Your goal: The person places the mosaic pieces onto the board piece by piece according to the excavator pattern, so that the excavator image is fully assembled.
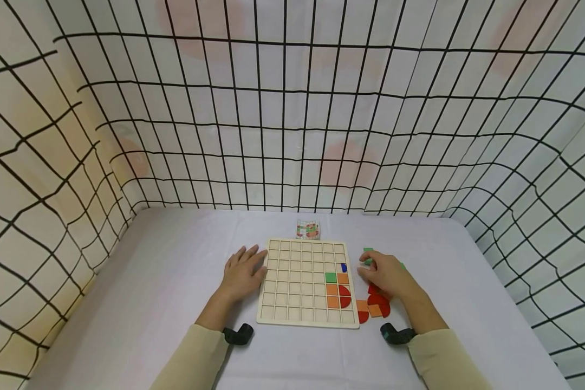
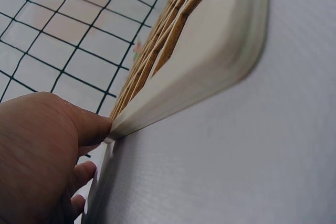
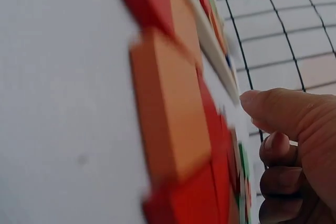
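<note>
Left hand [image 1: 241, 275], fingers spread, touches one board [image 1: 294, 281] bearing three orange squares [image 1: 332, 301]; right hand's [image 1: 386, 273] grip unclear.

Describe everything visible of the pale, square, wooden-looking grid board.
This pale, square, wooden-looking grid board has rounded corners and raised dividers. It lies flat on the white tabletop, partly filled: a green square, orange squares, red pieces and a blue piece sit toward its right side. The left hand touches its left edge.
</note>
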`<state>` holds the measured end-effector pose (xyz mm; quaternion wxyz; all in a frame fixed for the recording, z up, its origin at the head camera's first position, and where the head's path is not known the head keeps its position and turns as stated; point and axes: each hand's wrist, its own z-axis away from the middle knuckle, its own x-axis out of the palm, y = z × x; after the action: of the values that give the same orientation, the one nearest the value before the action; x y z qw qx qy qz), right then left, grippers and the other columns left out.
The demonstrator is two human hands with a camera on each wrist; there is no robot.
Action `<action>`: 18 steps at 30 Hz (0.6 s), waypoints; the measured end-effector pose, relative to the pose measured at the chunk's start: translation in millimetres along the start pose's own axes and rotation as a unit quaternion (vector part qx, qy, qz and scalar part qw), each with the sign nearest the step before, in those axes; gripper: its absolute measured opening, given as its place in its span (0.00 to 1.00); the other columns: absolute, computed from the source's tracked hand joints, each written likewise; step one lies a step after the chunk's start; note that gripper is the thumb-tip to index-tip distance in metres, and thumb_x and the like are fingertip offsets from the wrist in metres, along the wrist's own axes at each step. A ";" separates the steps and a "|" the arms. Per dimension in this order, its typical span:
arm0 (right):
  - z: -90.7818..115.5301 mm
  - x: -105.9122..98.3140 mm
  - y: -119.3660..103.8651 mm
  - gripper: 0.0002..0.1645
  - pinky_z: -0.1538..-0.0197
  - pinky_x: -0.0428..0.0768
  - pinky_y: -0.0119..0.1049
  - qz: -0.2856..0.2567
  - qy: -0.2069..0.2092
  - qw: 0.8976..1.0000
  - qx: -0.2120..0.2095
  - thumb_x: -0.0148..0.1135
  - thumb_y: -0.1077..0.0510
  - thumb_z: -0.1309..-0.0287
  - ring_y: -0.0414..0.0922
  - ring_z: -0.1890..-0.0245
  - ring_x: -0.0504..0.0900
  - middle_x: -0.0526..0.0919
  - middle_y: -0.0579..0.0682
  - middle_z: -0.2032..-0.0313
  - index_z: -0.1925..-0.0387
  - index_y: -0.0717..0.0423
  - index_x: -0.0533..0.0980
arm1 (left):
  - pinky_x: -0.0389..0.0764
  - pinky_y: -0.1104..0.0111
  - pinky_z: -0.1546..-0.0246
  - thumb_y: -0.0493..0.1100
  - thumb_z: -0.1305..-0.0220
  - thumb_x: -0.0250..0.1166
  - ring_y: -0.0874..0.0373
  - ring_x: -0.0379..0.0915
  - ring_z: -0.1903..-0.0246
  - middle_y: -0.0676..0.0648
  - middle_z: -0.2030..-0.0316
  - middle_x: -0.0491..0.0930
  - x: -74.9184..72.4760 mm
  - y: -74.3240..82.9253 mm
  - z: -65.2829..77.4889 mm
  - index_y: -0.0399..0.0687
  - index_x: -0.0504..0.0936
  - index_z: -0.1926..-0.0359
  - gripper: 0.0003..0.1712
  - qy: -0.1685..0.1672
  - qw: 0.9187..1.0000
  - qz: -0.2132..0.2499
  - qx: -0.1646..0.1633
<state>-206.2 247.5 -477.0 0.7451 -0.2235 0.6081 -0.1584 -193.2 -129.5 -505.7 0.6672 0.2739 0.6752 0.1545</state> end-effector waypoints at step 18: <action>-12.3 -13.4 27.9 0.27 0.60 0.81 0.41 0.047 0.008 0.998 0.044 0.66 0.45 0.36 0.48 0.61 0.77 0.81 0.54 0.60 0.43 0.57 0.77 | 0.46 0.35 0.24 0.48 0.27 0.56 0.35 0.47 0.21 0.40 0.23 0.63 -0.7 2.6 -1.2 0.50 0.72 0.28 0.29 -0.002 1.000 0.001 -0.001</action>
<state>-221.9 276.3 -482.5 0.7560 -0.1607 0.6162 -0.1512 -193.9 -127.6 -503.5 0.6685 0.2740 0.6737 0.1555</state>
